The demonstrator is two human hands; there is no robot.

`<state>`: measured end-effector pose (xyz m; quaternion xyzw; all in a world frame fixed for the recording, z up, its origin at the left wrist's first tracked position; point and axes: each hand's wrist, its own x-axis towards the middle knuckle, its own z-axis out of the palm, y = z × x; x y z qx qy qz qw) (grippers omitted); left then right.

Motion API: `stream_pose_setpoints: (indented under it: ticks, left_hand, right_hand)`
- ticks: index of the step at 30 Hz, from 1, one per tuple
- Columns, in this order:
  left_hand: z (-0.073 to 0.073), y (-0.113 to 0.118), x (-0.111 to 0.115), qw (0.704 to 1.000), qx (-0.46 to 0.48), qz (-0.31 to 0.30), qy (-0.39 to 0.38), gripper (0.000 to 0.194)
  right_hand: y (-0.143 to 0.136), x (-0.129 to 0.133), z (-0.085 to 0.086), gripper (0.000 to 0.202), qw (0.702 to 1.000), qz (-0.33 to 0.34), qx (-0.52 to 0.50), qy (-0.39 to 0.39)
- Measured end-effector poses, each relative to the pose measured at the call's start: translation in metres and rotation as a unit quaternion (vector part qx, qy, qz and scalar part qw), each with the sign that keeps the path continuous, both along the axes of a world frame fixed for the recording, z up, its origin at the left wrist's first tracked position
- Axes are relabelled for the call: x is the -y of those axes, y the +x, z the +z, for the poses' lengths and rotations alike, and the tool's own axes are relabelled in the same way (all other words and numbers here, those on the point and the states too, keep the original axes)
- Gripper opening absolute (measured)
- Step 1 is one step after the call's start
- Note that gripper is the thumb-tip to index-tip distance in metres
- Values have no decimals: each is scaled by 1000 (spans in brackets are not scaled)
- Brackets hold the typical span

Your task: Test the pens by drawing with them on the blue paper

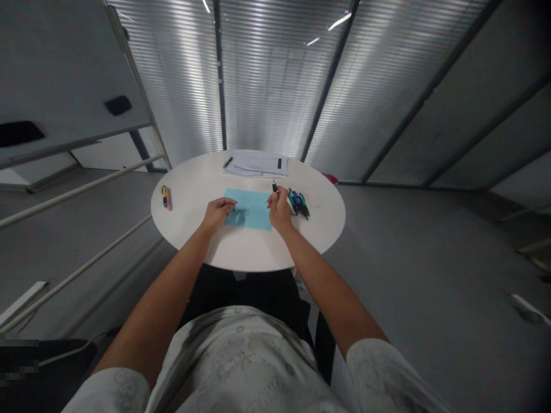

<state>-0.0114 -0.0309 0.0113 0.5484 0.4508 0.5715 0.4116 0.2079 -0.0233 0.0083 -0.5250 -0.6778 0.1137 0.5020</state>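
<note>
Across the middle of the white round table (193, 235), a blue sheet (258, 215) lies flat between the two hands, nearer to the near edge than the stack of papers (253, 164) at the far edge. The left hand (214, 215) is over the sheet's left edge, thumb and fingers drawn close together; whether its grip has hold of anything thin, I cannot tell. Just beside those fingertips, a darker patch (239, 217) shows on the blue, too blurred to name. Over the sheet's right edge, the right hand (280, 213) has its grip closed around a dark pen (274, 186), one end jutting up past the fingers towards the far edge.

Just right of that hand, a cluster of pens (298, 203) lies close together, so any move that way would call for care not to nudge them. Near the table's left edge are a yellow-and-black item (164, 196) and a pink item (169, 201), side by side. On the papers, another pen (228, 162) lies slanted at the left end. The work in hand appears to be handling the held pen above the sheet.
</note>
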Motion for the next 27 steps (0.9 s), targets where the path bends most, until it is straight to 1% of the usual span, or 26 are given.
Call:
stream_pose_setpoints:
  ticks: [3,6,10,12,16,21,24,27]
  left_hand:
    - [-3,-1,-3,1000,6,17,4,11]
    - [-5,-2,-6,999,19,40,7,10]
    - [-5,-2,-7,998,19,56,6,12]
    - [-6,-2,-8,998,19,58,-1,12]
    - [-9,-2,-10,998,20,62,-9,13]
    - [-11,-3,-12,998,9,65,-11,20]
    - [-9,-3,-10,998,1,65,-12,20]
    - [-7,-2,-8,998,-4,68,-10,19]
  right_hand:
    - [-3,4,2,39,998,2,69,1]
    - [-8,10,4,35,989,28,147,11]
    - [-18,20,9,30,963,63,263,1]
    - [-22,23,11,27,949,76,305,-8]
    - [-25,23,12,29,939,106,327,-14]
    - [-24,17,8,31,923,159,350,-19]
    - [-25,16,6,29,921,162,353,-32]
    - [-24,15,7,25,925,150,347,-31]
